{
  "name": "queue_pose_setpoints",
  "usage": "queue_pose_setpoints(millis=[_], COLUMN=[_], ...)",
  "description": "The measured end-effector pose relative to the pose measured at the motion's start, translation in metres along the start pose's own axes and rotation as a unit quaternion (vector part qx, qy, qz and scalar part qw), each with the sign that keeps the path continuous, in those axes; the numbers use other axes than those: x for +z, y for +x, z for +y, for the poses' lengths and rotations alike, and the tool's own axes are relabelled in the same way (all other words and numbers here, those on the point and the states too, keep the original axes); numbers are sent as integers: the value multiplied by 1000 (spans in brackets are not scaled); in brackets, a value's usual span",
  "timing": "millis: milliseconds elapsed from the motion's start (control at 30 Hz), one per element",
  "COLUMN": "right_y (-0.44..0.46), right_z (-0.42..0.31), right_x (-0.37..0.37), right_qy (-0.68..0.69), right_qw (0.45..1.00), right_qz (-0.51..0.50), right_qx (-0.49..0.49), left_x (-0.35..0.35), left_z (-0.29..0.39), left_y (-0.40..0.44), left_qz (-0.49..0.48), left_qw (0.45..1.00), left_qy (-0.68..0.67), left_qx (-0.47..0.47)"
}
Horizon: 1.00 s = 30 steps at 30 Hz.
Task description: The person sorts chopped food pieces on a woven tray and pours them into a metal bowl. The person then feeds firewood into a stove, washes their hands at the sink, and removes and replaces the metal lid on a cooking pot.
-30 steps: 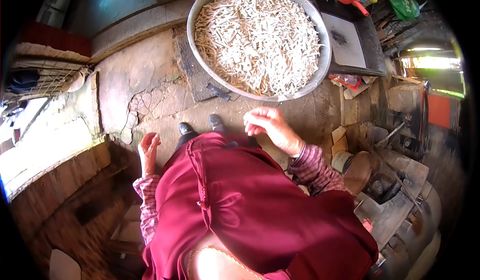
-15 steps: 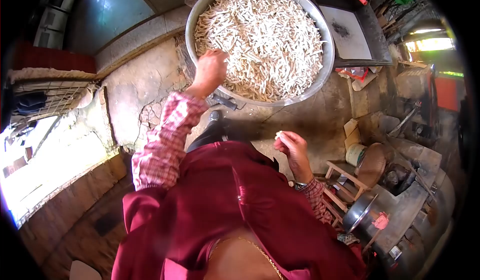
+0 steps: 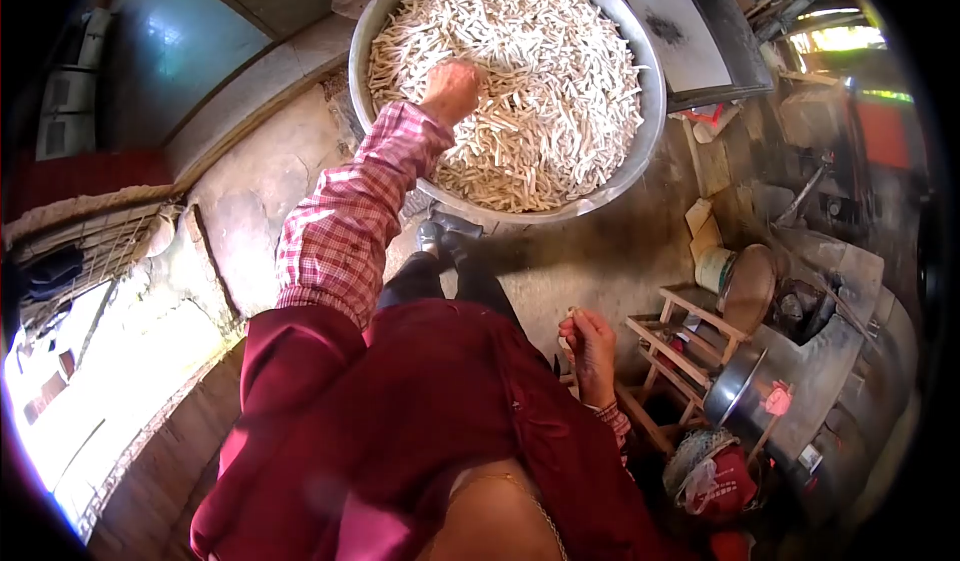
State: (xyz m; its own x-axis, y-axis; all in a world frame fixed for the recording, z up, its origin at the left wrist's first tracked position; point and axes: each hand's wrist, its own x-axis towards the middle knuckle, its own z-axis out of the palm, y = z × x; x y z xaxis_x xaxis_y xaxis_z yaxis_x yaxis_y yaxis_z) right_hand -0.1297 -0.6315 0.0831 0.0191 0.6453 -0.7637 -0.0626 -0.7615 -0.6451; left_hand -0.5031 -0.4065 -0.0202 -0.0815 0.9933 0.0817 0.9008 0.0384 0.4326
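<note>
A wide round metal basin stands in front of me, heaped with short pale strips whose kind I cannot make out. My left hand reaches over the basin's near left side and rests on the heap. Its fingers curl down into the strips, so whatever they grip is hidden. Lower and to the right, my right hand is held near my waist, away from the basin. Its thumb and fingers pinch together, with a bit of a small pale piece showing at the tips.
A dark tray with a white sheet lies right of the basin. To my right are a wooden stool, a metal pot, a round brown lid and a grey stove. Plastic bags sit below the stool. A low ledge runs along the left.
My left hand has moved right, farther over the heap. My right hand has dropped lower, still pinched. The view has shifted, bringing the plastic bags into sight.
</note>
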Motion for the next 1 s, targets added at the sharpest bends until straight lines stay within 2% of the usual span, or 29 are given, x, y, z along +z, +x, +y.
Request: queue_pose_setpoints(millis=[33, 67, 133, 167, 200, 267, 300, 333, 400, 467, 533, 600, 667, 800, 1000], right_y=[-4, -7, -8, -8, -8, -7, -5, -2, 3, 4, 10, 12, 26, 12, 9], right_z=[4, 7, 11, 12, 13, 11, 8, 5, -10, -38, -65, -93, -109, -129, -117], right_x=[0, 0, 1, 1, 4, 12, 18, 27, 49, 79, 105, 133, 149, 183, 166], right_qy=[12, 22, 31, 35, 41, 51, 50, 48, 35, 11, -29, -47, -62, -33, 37], right_qw=[1000, 999, 999, 999, 999, 998, 999, 999, 998, 993, 985, 974, 960, 958, 959], right_qz=[13, 23, 21, 19, 21, 23, 8, -9, -44, -80, -123, -161, -211, -192, -192], right_qx=[1, 2, -1, -3, 0, 7, -1, -10, -39, -82, -119, -152, -172, -212, -207], left_x=[0, -2, -36, -44, -58, -91, -95, -100, -100, -103, -105, -110, -114, -123, -116], left_z=[-1, -2, -2, -11, -14, -10, -13, -12, -9, 3, 13, 22, 31, 50, 86], left_y=[5, 2, -1, -8, -16, -35, -44, -54, -70, -84, -94, -102, -109, -119, -128], left_qz=[-27, 16, -49, -24, 2, -21, -30, -40, -53, -56, -59, -71, -81, -108, -130], left_qw=[1000, 998, 991, 967, 922, 828, 767, 734, 617, 575, 551, 542, 542, 543, 581], left_qy=[2, -44, -95, -233, -366, -524, -610, -642, -758, -796, -813, -826, -823, -822, -794], left_qx=[1, -31, -80, -102, -124, -196, -198, -219, -205, -182, -179, -134, -148, -133, -121])
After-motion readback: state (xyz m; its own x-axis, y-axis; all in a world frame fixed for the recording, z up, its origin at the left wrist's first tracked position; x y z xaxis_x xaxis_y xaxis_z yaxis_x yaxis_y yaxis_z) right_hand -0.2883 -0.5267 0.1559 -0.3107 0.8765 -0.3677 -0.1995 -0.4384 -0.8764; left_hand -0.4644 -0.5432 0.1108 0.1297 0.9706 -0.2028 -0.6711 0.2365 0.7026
